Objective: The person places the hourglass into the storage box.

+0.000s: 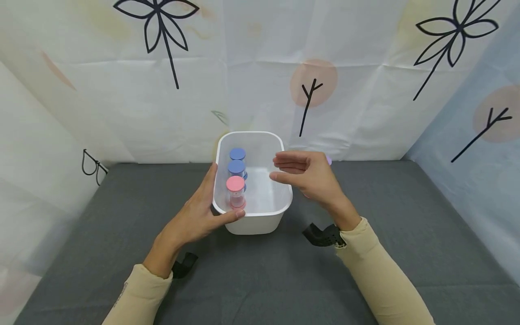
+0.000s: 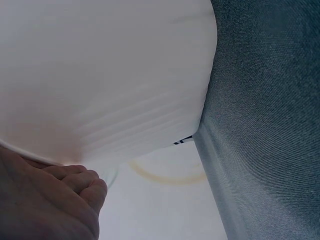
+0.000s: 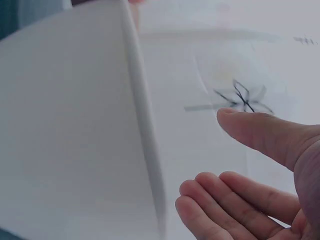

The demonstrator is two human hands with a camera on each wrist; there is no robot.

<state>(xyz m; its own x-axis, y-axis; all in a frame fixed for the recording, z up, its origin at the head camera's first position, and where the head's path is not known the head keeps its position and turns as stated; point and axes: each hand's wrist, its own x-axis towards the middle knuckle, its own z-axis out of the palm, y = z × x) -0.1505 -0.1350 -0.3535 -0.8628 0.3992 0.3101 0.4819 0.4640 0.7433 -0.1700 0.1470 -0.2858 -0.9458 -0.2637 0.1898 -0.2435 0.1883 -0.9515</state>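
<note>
A white plastic bin (image 1: 266, 198) stands on the dark cloth. Along its left side, inside, is a row of small clear cylinders with coloured ends that look like sand timers: a pink one (image 1: 235, 184) nearest, a blue one (image 1: 236, 168) behind it, and another blue one (image 1: 237, 154) farther back. My left hand (image 1: 195, 221) holds the bin at its near left corner, thumb over the front rim and fingers against the outer left wall. Over the right rim hovers my right hand (image 1: 310, 176), fingers extended, thumb apart, holding nothing.
Something purple (image 1: 328, 159) shows partly behind my right hand, and a bit of pink is just visible below it. The grey cloth (image 1: 365, 189) covers the table. A patterned white curtain (image 1: 260, 90) hangs close behind the bin.
</note>
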